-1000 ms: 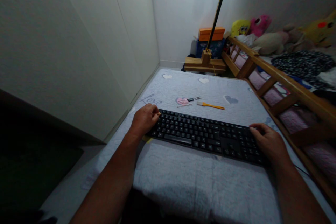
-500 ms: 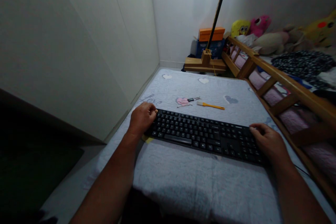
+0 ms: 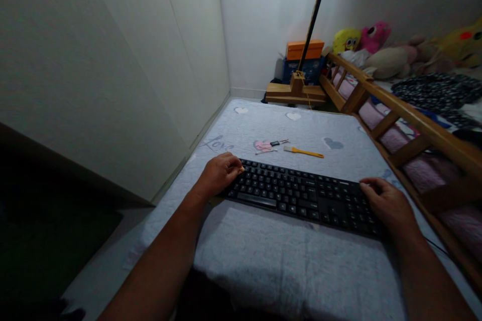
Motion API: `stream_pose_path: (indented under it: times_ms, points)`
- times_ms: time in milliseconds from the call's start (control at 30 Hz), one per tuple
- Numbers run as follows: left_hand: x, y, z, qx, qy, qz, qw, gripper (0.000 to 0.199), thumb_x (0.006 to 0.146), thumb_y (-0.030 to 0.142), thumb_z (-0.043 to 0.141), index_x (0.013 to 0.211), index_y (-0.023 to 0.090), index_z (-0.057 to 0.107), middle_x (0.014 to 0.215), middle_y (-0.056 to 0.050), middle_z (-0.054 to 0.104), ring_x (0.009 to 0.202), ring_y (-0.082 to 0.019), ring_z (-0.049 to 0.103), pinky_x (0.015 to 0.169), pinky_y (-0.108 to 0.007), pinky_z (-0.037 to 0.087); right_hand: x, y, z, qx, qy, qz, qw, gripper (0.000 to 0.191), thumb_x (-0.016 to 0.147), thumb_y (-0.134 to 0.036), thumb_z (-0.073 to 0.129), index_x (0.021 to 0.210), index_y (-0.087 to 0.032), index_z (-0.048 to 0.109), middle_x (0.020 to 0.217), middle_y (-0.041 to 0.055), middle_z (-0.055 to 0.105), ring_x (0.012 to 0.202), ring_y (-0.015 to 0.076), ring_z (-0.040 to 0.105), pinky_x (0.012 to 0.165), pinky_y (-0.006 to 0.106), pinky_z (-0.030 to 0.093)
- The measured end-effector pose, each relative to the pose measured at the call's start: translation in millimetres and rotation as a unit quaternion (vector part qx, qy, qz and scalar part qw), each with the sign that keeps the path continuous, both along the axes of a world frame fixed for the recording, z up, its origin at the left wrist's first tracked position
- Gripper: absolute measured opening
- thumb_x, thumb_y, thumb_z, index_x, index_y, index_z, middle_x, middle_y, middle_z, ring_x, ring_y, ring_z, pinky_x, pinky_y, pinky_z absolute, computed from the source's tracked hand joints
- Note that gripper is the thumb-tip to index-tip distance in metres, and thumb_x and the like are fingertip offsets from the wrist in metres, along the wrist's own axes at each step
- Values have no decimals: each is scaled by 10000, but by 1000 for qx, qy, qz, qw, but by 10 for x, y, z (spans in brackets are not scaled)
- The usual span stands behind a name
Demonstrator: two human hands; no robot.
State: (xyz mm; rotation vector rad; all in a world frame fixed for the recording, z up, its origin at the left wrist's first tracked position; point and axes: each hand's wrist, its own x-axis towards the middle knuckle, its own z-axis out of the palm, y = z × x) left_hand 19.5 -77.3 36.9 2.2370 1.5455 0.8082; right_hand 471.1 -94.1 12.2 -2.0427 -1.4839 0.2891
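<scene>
A black keyboard point(image 3: 289, 193) lies across the patterned cloth, its right end under my right hand point(image 3: 389, 205). The thumb and fingers of that hand grip the keyboard's far edge and side. My left hand point(image 3: 222, 173) is closed in a pinch over the left-hand keys, with a small tan thing point(image 3: 241, 169) showing at the fingertips; its kind cannot be made out. Beyond the keyboard lies a flat brush with a yellow handle point(image 3: 307, 153). Beside it are a thin black-gripped tool point(image 3: 276, 143) with a metal tip and a slim whitish stick point(image 3: 265, 151).
A grey-blue cloth point(image 3: 256, 246) with hearts covers the surface. A white wardrobe point(image 3: 161, 80) stands along the left. To the right runs a wooden bed rail point(image 3: 410, 105), with plush toys point(image 3: 346, 40) behind it. At the far end is a wooden stand base point(image 3: 295, 91) with a black pole.
My left hand has moved right and slightly nearer, from the keyboard's left end onto its keys. My right hand still holds the right end.
</scene>
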Motion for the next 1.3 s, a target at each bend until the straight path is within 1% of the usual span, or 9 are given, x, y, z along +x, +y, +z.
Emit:
stream_pose_path:
  times_ms: [233,367,467,700,933,1033,1133,1233,1300]
  points:
    - [-57,31,-48,18,35,48,998,81,850,166,638,779,199,658,827,-22,643,765,-166,604,699,-284,450,-13,-11,0,12,3,-1,1000,333,702,-531,557,799,-252,711,713,59,702,659,259,620,618,376,450]
    - [-113,38,-35,27,55,90,994,80,840,155,627,778,204,635,821,-20,639,770,-173,599,701,-291,446,-15,-10,-5,3,7,-6,1000,356,695,-537,557,818,-241,711,750,68,704,689,261,620,645,384,458]
    - [-148,50,-29,28,66,111,991,83,827,145,633,773,207,620,833,-23,649,797,-181,604,720,-298,447,7,3,-31,10,7,-9,1000,350,693,-538,561,813,-247,714,729,60,696,685,262,620,639,380,453]
    - [-175,71,-25,2,92,148,985,78,844,164,612,775,200,616,867,-43,665,842,-202,615,757,-316,445,43,9,-55,1,5,-2,1000,373,711,-543,541,835,-234,711,817,75,717,765,280,644,713,397,468]
    - [-242,75,-3,-10,118,216,969,75,834,189,608,768,205,639,872,-50,681,815,-210,617,704,-315,426,32,9,-41,-17,3,-11,1000,401,698,-558,541,852,-236,723,841,83,717,759,281,635,702,403,467]
    - [-261,78,0,0,120,230,966,84,828,171,603,764,204,646,856,-49,679,805,-210,620,699,-313,430,17,11,-16,-16,-2,-13,1000,405,685,-559,536,842,-236,723,849,84,716,771,281,637,714,406,471]
    - [-234,76,-1,44,86,213,972,91,848,178,606,773,205,650,858,-48,679,834,-211,629,740,-315,457,0,4,5,-18,1,-10,1000,405,679,-560,528,836,-238,716,836,80,712,782,283,642,730,410,474]
    - [-137,59,-11,87,32,140,986,105,884,183,597,806,205,662,874,-43,684,876,-209,637,816,-331,480,-3,1,2,-23,6,-12,1000,419,683,-569,519,847,-237,715,831,81,711,786,289,645,728,412,472]
    - [-46,42,-25,95,9,81,992,108,897,175,600,833,209,681,882,-39,688,899,-206,638,836,-334,486,7,5,-13,-24,5,-12,1000,421,682,-572,527,849,-236,717,829,82,711,777,290,642,715,412,470]
